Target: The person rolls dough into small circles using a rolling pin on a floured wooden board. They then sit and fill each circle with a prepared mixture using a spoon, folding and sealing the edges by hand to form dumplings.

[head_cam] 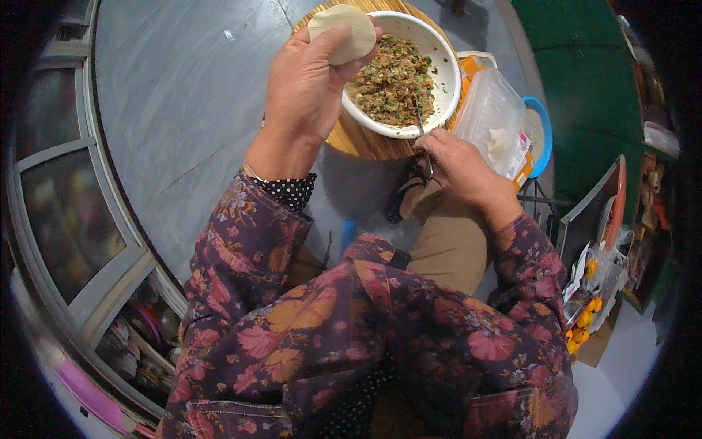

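A round, flat dough wrapper (344,34) lies across the fingers of my left hand (307,90), with the thumb resting on it. This hand is raised at the left rim of a white bowl (399,131). Minced filling (392,82) with green bits fills much of the bowl. My right hand (458,164) is at the bowl's near right rim, gripping a thin metal utensil (420,118). The utensil's far end reaches into the filling, so its shape there is hidden. Under the bowl is a round wooden board (362,140).
Right of the bowl sits a translucent plastic container (491,104) with a piece of dough (497,144) on it, beside a blue-rimmed basin (544,137). Bagged orange fruit (584,318) lies farther right. A glass-paned cabinet (71,164) lines the left, along the grey tiled floor (181,93).
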Demonstrator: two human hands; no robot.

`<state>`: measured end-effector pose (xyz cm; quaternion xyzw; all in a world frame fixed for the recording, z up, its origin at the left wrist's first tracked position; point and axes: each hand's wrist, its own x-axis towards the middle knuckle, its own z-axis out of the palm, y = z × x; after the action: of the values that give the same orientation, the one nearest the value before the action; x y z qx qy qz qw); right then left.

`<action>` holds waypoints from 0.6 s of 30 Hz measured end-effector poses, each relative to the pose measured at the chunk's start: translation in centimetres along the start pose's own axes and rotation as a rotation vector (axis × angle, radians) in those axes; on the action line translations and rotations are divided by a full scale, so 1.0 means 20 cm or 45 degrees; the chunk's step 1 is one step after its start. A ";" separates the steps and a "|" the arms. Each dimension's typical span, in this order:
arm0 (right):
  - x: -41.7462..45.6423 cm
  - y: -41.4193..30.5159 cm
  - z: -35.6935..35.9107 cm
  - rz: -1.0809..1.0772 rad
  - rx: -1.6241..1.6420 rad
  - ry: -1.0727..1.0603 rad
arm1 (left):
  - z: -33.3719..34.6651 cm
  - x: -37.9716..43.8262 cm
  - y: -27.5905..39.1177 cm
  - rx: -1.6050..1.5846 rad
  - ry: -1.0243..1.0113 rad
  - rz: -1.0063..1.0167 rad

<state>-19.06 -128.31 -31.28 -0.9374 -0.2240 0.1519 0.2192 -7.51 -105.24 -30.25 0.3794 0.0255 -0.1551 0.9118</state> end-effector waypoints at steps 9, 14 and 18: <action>0.15 0.24 -0.09 0.577 0.637 0.740 | 0.02 0.01 -0.02 0.051 -0.002 -0.058; 0.18 0.26 -0.01 0.587 0.793 0.649 | 0.02 0.01 -0.05 0.113 -0.003 -0.081; 0.08 0.21 -0.15 0.549 0.910 0.747 | 0.02 0.00 -0.06 0.130 -0.024 -0.077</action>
<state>-15.07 -132.03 -31.00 -0.8320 0.1116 -0.0088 0.5433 -7.91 -106.37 -30.72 0.4229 0.0203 -0.1871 0.8864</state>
